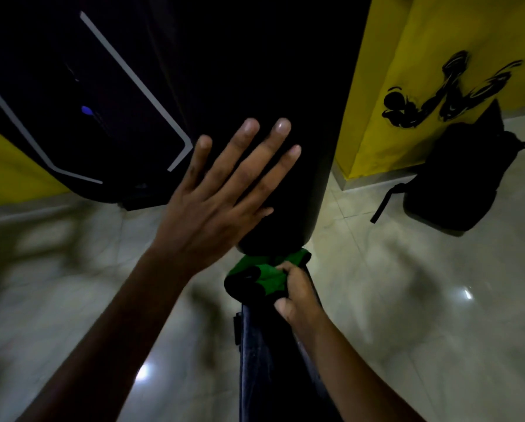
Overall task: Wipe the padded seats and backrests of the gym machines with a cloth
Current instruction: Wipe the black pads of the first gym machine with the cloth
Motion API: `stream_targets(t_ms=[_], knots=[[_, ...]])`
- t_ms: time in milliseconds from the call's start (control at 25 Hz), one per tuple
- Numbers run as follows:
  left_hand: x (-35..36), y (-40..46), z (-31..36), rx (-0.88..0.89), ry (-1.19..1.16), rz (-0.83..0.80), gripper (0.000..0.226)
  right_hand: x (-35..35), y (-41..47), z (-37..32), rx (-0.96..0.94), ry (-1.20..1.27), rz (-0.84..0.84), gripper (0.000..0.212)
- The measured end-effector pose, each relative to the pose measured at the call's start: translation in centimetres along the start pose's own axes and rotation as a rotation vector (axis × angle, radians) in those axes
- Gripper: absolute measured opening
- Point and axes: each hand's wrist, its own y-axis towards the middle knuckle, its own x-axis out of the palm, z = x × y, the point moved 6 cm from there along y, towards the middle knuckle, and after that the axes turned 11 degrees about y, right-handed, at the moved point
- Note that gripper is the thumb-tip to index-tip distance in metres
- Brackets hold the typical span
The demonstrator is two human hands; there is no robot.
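Note:
A black padded cylinder [285,86] hangs upright in the middle of the head view, its rounded lower end just above the floor. My left hand [221,196] lies flat against its lower left side, fingers straight and spread. Below the pad's bottom edge, my right hand [294,293] grips a bunched green and black cloth [255,278], which touches the pad's underside. My dark trouser leg [270,360] shows under the cloth.
A dark machine panel with grey trim [87,95] stands at the left. Yellow walls [407,71] rise behind, one painted with a black figure [447,92]. A black backpack [459,178] rests on the glossy tiled floor [407,300] at right.

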Motion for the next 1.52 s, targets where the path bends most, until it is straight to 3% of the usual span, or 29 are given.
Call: stream_targets(t_ms=[160,320,480,560,720,920,1240,1400,1520], knots=[[-0.3,0.1,-0.6,0.01,-0.011,-0.015,0.061,0.1,-0.1,1.1,-0.057,0.095,0.028,0.034],[-0.8,0.0,-0.6,-0.034,-0.047,-0.051,0.062,0.1,-2.7,1.0,-0.071,-0.024,0.007,0.025],[-3.0,2.6,-3.8,-0.092,-0.072,-0.044,0.067,-1.3,-7.5,-4.4,-0.491,-0.122,0.173,0.025],[-4.6,4.5,-5.2,-0.121,-0.097,-0.049,0.069,0.0,-11.6,-7.8,-0.742,-0.257,0.192,0.038],[-6.8,7.1,-6.7,-0.136,-0.138,-0.088,0.07,5.6,-20.1,-13.7,-1.027,-0.555,0.045,0.057],[-10.1,9.6,-8.7,-0.167,-0.169,-0.148,0.065,15.9,-31.0,-16.3,-1.363,-0.799,-0.291,0.052],[-13.1,12.9,-13.1,-0.029,-0.151,-0.196,0.058,18.4,-37.2,-16.4,-1.538,-0.972,-0.347,0.056],[-11.8,14.8,-17.1,-0.021,-0.25,-0.221,0.053,19.9,-37.6,-16.0,-1.575,-0.946,-0.301,0.055],[-10.0,15.2,-19.2,0.122,-0.367,-0.207,0.053,20.9,-37.4,-15.2,-1.651,-0.896,-0.212,0.053]])
